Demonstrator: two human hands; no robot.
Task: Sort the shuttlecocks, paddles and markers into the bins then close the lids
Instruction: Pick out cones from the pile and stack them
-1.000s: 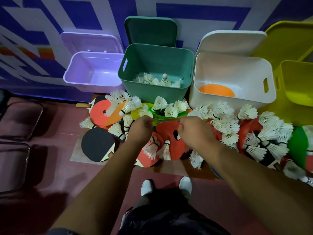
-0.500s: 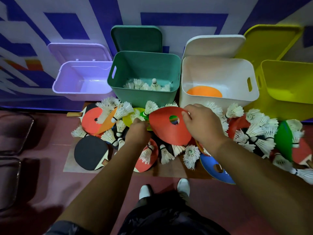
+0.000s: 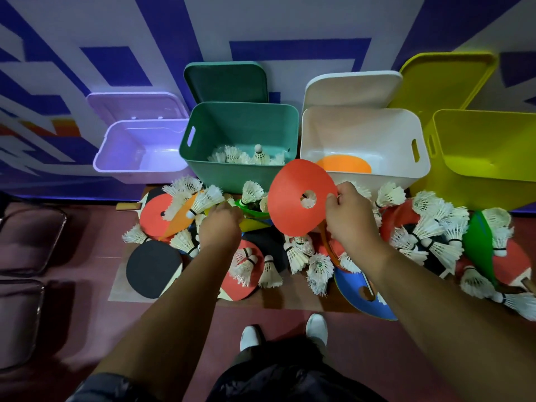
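Observation:
My right hand (image 3: 349,220) pinches the edge of a red disc marker (image 3: 293,195) with a centre hole, lifted above the pile in front of the white bin (image 3: 412,132). An orange marker (image 3: 343,165) lies inside that bin. My left hand (image 3: 222,226) reaches down into the pile, its fingers curled on a green and yellow marker (image 3: 255,219). The green bin (image 3: 220,172) holds several shuttlecocks (image 3: 249,155). Loose shuttlecocks, paddles and markers cover the floor before the bins.
A purple bin (image 3: 116,166) stands at the left and a yellow bin (image 3: 475,175) at the right, all four lids propped open against the wall. A black paddle (image 3: 152,268) and a blue marker (image 3: 355,297) lie near my feet. Dark chairs (image 3: 26,236) stand at left.
My right hand has lifted the red marker out of the pile and raised it toward the white bin. My left hand stayed low in the pile, shifting slightly left.

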